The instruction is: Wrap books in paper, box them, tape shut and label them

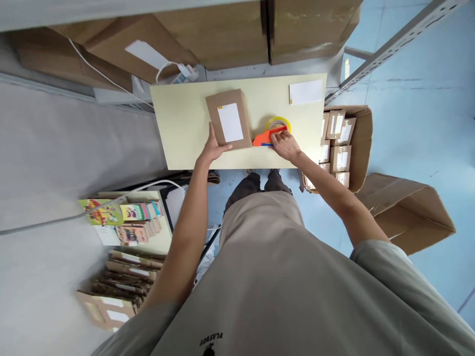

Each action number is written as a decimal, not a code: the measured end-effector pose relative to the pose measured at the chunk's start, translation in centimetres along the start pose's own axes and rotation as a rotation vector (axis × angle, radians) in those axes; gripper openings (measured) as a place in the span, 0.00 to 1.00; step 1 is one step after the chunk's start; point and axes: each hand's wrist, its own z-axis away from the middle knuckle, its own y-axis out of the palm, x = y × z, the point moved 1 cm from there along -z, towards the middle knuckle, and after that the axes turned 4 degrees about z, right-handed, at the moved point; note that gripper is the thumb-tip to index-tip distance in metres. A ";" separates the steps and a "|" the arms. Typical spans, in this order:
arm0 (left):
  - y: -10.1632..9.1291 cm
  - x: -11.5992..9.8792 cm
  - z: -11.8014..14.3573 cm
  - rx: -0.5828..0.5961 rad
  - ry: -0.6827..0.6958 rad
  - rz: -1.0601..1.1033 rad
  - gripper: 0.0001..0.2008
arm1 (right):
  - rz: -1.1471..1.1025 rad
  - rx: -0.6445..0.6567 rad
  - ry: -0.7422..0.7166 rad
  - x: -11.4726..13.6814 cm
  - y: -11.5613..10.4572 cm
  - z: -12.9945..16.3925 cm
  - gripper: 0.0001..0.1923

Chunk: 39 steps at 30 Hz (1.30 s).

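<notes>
The right hand [285,145] covers the handle of the orange tape dispenser [267,136], so its grip is hard to read. The label [230,122] on the small box [229,119] is too small to read. The open carton's [361,148] lower packages hide behind the right forearm. The big boxes [222,29] are cut off by the top edge.

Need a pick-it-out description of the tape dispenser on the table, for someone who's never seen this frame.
Find the pale yellow table in the middle of the view. A labelled brown box lies on it under the left hand; just right of that box, at the right hand, is the tape dispenser. It is the only bright orange thing there, carrying a yellow-rimmed tape roll.
</notes>
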 end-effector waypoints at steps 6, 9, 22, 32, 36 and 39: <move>4.2 -6.4 -3.1 -0.110 -0.268 -0.486 0.59 | 0.048 0.051 -0.172 6.1 -0.3 -1.8 0.30; 7.8 -8.0 -3.9 -0.178 -0.273 -0.579 0.63 | -0.020 0.074 -0.211 11.5 -0.6 -3.2 0.23; 10.8 -5.4 -5.1 -0.211 -0.116 -0.661 0.60 | -0.046 0.108 0.045 5.9 4.2 5.5 0.25; 9.4 -6.0 -4.2 -0.090 -0.122 -0.689 0.67 | -0.058 -0.022 0.192 -0.1 1.3 1.2 0.28; 7.9 -6.6 -3.9 -0.019 -0.119 -0.736 0.66 | -0.057 -0.012 0.135 1.8 1.0 -1.4 0.27; 7.4 -6.6 -3.6 0.016 -0.045 -0.722 0.64 | -0.028 0.006 0.082 3.7 1.1 -1.9 0.27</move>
